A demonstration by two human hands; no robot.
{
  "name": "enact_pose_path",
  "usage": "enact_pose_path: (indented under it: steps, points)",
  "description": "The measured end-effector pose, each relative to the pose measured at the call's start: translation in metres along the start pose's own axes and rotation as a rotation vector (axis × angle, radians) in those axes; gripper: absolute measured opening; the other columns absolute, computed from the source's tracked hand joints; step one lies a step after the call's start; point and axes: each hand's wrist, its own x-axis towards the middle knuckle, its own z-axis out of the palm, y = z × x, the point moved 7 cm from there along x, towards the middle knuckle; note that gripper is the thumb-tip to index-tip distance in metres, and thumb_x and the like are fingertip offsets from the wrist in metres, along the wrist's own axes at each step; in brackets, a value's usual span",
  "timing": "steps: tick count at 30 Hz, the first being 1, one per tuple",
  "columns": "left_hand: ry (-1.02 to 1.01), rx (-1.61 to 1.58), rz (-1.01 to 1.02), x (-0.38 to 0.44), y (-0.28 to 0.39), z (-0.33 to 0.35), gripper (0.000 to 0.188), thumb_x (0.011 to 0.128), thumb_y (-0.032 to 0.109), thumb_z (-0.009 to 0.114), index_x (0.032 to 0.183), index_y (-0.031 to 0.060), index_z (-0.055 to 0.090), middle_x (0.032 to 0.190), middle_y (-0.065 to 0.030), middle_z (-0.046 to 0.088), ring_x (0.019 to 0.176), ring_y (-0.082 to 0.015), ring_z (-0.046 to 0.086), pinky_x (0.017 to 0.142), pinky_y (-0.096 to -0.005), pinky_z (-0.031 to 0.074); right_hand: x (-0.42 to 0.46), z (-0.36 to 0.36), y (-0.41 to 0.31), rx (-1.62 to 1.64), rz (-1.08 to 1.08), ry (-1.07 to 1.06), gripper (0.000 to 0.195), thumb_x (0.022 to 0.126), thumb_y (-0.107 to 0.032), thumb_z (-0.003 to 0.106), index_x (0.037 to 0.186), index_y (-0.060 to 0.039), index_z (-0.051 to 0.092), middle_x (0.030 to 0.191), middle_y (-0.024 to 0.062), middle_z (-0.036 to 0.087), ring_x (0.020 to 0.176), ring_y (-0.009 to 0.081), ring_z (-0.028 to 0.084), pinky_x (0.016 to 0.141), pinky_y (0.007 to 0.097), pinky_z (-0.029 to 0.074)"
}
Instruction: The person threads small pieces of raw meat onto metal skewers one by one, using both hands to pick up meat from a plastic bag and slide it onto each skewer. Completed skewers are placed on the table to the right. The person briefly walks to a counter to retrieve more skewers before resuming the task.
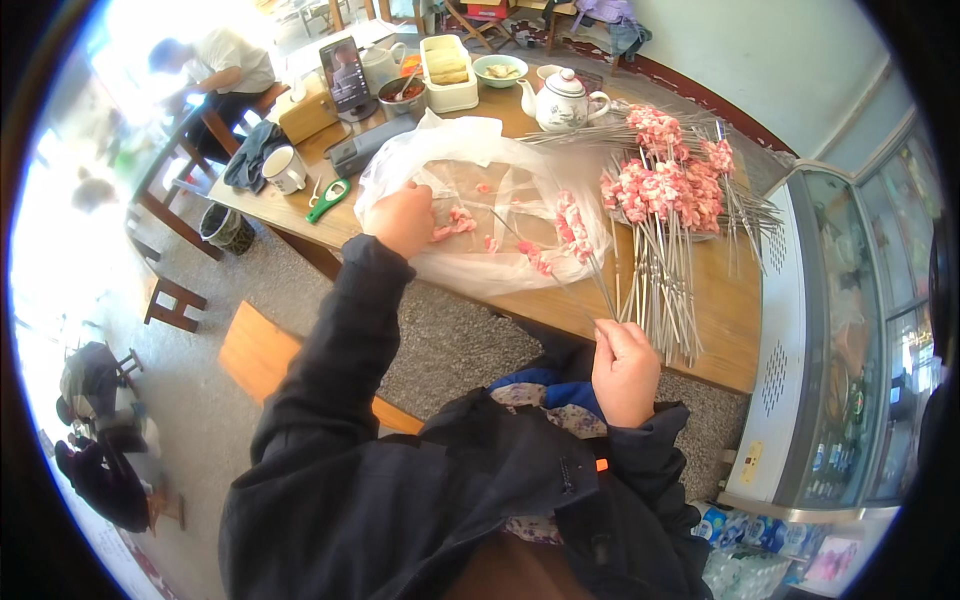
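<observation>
My right hand (626, 371) grips the handle end of a thin metal skewer, which points up and left over a clear plastic bag (480, 279). Pink raw meat pieces (535, 259) are threaded partway along this skewer. A fuller meat skewer (574, 227) lies beside it, its handle reaching close to my right fingers; whether I hold that one too is unclear. Over the bag's left side, my left hand (403, 217) is curled next to loose meat pieces (456, 223). Its fingertips are hidden, so a grip on anything cannot be made out.
Loaded meat skewers (664, 187) are piled on the wooden table (727, 300) at right. Behind the bag stand a teapot (568, 101), a cream container (450, 75) and a phone (345, 79). A mug (284, 171) and green peeler (328, 200) lie left. A glass-door refrigerator (832, 337) borders the right.
</observation>
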Motion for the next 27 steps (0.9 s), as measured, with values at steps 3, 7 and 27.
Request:
enact_pose_path:
  steps: [3,7,27]
  points:
    - [0.141,-0.342,0.104,-0.004,-0.009,-0.017,0.010,0.082,0.010,0.066,0.090,0.0036,0.065,0.085,-0.0157,0.067,0.079,-0.0345,0.066,0.070,-0.0410,0.053,-0.001,0.001,0.005,0.024,0.018,0.003,0.011,0.092,-0.008,0.066,0.100,-0.0033,0.072,0.087,0.0155,0.065,0.078,0.0378,0.065,0.068,0.0404,0.052]
    - [-0.009,-0.949,-0.061,-0.013,-0.009,-0.016,0.007,0.092,0.008,0.064,0.097,0.0019,0.065,0.087,-0.0082,0.070,0.080,-0.0193,0.070,0.070,-0.0318,0.055,-0.002,0.008,0.010,0.198,0.069,-0.049,0.012,0.091,-0.004,0.067,0.102,0.0001,0.072,0.089,0.0158,0.067,0.079,0.0323,0.067,0.071,0.0357,0.052]
    - [-0.163,-1.849,-0.250,-0.045,0.031,-0.028,0.006,0.100,0.010,0.061,0.099,0.0049,0.064,0.099,-0.0132,0.074,0.092,-0.0207,0.073,0.088,-0.0325,0.058,-0.013,0.014,0.002,0.480,0.143,-0.193,0.012,0.093,-0.002,0.068,0.102,0.0046,0.073,0.091,0.0098,0.070,0.083,0.0157,0.066,0.075,0.0270,0.050]
